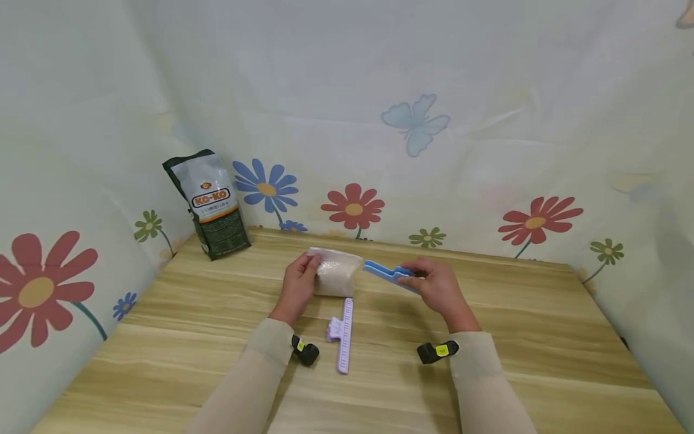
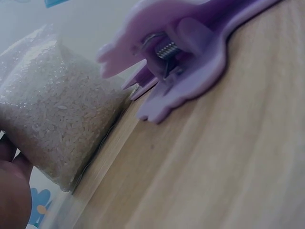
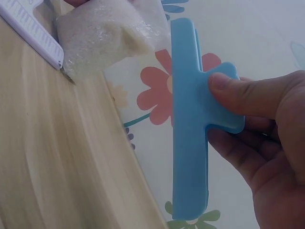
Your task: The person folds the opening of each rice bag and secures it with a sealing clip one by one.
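A clear plastic bag of rice (image 1: 334, 276) stands on the table, its top edge folded toward the right. My left hand (image 1: 299, 282) grips the bag at its left side, thumb in front. In my right hand (image 1: 438, 288) is a blue bag clip (image 3: 189, 119), pinched by its handle between thumb and fingers. The clip's long bar points toward the bag, a short gap from it. Just in front of the bag lies a purple bag clip (image 1: 345, 337) with ruler-like marks; its spring and scalloped handle (image 2: 190, 62) show close up in the left wrist view.
A dark green and silver KO-KO bag (image 1: 208, 205) leans against the curtain at the back left. The wooden table (image 1: 542, 361) ends at a curtain (image 1: 461, 187) printed with flowers and a butterfly. Each wrist carries a small black camera (image 1: 306, 352).
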The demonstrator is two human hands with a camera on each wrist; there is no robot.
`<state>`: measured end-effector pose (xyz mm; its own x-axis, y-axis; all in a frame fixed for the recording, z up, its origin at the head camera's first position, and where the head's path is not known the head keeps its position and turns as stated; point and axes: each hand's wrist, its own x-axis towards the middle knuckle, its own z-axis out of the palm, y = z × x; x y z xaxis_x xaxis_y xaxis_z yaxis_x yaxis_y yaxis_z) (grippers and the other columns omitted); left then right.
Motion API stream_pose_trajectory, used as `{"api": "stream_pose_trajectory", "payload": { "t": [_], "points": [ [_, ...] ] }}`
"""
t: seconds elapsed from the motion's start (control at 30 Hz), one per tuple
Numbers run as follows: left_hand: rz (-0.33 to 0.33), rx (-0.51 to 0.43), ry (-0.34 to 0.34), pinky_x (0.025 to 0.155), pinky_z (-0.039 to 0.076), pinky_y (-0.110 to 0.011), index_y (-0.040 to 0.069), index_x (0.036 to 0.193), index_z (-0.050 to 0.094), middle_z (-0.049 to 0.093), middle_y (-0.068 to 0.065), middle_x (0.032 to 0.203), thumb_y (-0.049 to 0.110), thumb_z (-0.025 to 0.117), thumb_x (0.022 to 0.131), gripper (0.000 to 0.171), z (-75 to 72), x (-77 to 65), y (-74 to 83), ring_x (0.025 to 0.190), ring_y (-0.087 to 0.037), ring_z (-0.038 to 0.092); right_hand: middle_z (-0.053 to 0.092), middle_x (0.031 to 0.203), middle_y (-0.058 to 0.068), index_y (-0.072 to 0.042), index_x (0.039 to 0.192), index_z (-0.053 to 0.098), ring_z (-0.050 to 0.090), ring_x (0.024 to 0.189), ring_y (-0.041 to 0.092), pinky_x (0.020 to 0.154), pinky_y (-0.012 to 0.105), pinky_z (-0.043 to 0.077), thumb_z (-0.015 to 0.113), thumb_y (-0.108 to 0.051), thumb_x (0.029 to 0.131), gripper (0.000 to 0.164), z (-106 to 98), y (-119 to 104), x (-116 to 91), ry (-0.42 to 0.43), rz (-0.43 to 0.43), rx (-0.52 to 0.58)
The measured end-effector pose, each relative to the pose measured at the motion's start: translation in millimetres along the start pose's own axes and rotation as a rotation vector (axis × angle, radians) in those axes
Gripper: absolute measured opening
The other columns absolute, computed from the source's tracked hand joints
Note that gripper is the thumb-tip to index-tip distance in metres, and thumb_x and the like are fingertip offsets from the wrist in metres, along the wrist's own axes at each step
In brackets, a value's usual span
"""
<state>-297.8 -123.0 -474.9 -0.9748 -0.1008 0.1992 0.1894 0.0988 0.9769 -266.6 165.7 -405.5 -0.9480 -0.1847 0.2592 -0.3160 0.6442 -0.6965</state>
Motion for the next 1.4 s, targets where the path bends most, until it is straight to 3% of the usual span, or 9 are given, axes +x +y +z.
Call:
{"api": "stream_pose_trajectory", "payload": {
  "t": [0.2,0.6,0.9,1.4],
  "points": [
    [0.019,0.004,0.002,0.086,0.045,-0.029,0.011,0.109,0.067,0.065,-0.008,0.102,0.044,0.052,0.098,0.037,2.4,3.0,1.5,0.095,-0.016,0.054,0.068,0.095,0.004,-0.01,0.103,0.075,0.063,0.085,0.02,0.073,0.033,0.053,0.076,-0.016,0.084,0.021,-5.7,1.5,7.5,0.004,0.013,-0.013],
    [-0.022,0.032,-0.023,0.092,0.045,-0.036,0.017,0.113,0.066,0.064,-0.004,0.11,0.052,0.05,0.096,0.042,-1.3,-1.7,-3.0,0.101,-0.016,0.053,0.072,0.093,0.004,-0.01,0.099,0.077,0.064,0.077,0.016,0.068,0.032,0.052,0.079,-0.017,0.081,0.02,-1.6,-0.8,13.8,0.029,-0.029,0.018],
    [-0.03,0.032,-0.019,0.092,0.045,-0.033,0.015,0.114,0.066,0.065,-0.004,0.111,0.045,0.051,0.099,0.037,-0.2,0.4,-1.3,0.102,-0.015,0.054,0.073,0.092,0.004,-0.011,0.099,0.077,0.065,0.076,0.016,0.067,0.031,0.051,0.078,-0.018,0.081,0.019,-3.4,-7.1,22.4,0.02,-0.043,-0.026],
    [-0.021,0.017,-0.032,0.09,0.045,-0.033,0.015,0.111,0.066,0.064,-0.005,0.107,0.046,0.05,0.099,0.037,-1.0,-0.3,-0.3,0.099,-0.016,0.053,0.071,0.093,0.002,-0.014,0.099,0.078,0.063,0.078,0.017,0.069,0.031,0.051,0.077,-0.019,0.083,0.017,1.0,-8.4,33.9,-0.024,-0.039,0.014]
  ]
}}
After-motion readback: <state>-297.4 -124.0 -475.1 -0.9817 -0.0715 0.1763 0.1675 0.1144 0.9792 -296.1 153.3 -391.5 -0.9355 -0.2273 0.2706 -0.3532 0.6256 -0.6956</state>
